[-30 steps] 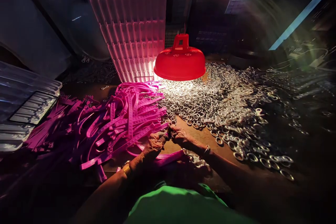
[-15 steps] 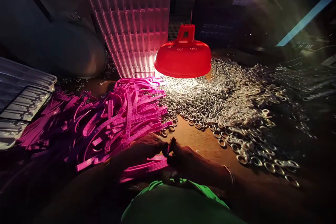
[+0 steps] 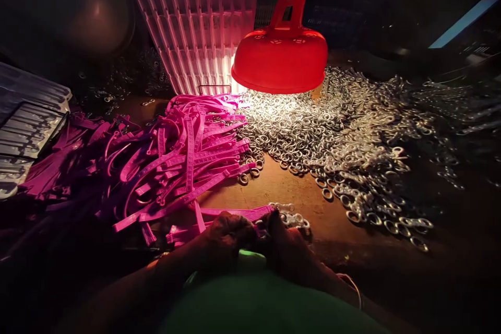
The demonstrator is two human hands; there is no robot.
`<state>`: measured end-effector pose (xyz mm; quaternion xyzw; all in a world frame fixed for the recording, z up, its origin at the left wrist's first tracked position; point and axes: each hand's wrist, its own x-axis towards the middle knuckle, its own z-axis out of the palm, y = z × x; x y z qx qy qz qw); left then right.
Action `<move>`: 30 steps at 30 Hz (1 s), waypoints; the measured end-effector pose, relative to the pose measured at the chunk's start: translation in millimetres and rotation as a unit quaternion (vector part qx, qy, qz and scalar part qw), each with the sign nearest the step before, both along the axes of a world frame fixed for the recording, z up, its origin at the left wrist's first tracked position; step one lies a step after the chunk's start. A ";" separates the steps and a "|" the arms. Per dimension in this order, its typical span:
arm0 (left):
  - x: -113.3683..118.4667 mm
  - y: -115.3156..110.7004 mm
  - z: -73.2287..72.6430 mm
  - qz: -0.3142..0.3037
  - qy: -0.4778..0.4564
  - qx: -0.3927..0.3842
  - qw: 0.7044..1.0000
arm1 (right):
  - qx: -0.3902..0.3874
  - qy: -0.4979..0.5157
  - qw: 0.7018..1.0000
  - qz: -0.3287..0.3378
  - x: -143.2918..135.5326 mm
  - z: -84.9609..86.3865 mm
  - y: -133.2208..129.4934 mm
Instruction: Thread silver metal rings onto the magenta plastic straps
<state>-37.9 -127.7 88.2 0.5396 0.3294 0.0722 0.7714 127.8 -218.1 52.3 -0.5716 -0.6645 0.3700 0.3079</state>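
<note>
Just above my lap, my left hand (image 3: pixel 230 230) is closed, knuckles up, beside my right hand (image 3: pixel 282 239). A bit of pink strap shows in the dark gap between them, pinched by the fingers of both. Another pink strap (image 3: pixel 250 213) lies just beyond the hands, its end by my right fingertips. Several silver ring-ended metal clips (image 3: pixel 296 218) sit on the table behind my right hand. A few more pink straps lie left of my left hand. Deep shadow hides most of my fingertips.
A large heap of pink straps (image 3: pixel 188 154) covers the left of the wooden table (image 3: pixel 289 188). Silver clips (image 3: pixel 352 141) spread over the right. A red lamp (image 3: pixel 279 60) hangs low above them. Ribbed translucent trays (image 3: pixel 203 21) stand behind, with another tray (image 3: pixel 35 120) far left.
My hands have moved slightly down and remain close together. A pink strap and several metal clips now show on the table beyond them. The camera view has tilted and shifted.
</note>
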 end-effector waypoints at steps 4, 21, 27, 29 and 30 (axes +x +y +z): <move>2.9 -7.8 -1.8 0.026 -0.017 -0.035 0.999 | -0.038 0.022 0.998 0.034 2.9 1.1 4.0; 10.9 6.7 -27.4 0.033 0.028 -0.004 0.999 | 0.031 -0.162 0.979 0.121 29.1 0.0 32.5; -22.4 35.4 -32.2 -0.040 0.225 0.306 0.924 | 0.067 -0.218 0.970 0.089 59.7 -5.1 25.2; -33.8 32.0 -36.7 -0.061 0.264 0.336 0.902 | 0.059 -0.227 0.968 0.088 59.2 -10.7 18.8; -38.1 28.0 -39.8 -0.059 0.267 0.342 0.899 | 0.054 -0.236 0.967 0.082 57.0 -13.0 16.2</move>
